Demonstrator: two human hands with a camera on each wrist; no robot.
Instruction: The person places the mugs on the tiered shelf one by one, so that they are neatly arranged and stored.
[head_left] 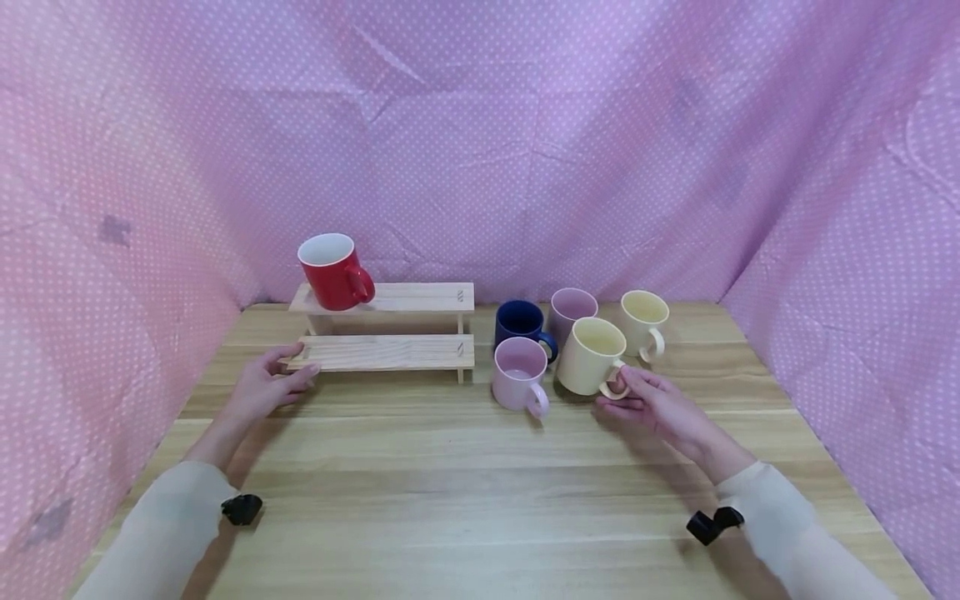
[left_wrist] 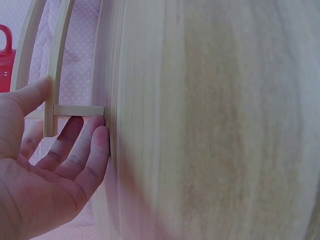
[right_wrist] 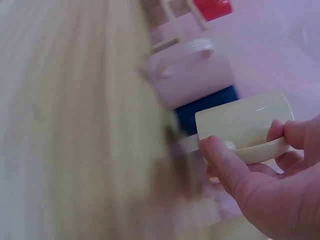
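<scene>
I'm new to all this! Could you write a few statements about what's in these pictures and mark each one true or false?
1. The left hand holds the left end of the lower shelf. True.
2. The right hand holds a cream mug by its handle. True.
3. There is only one cream mug here. False: a second cream mug stands farther back.
4. The red mug stands on the upper shelf. True.
5. Every mug is red or cream. False: a blue mug and, in front of it, a pink mug stand on the table.
</scene>
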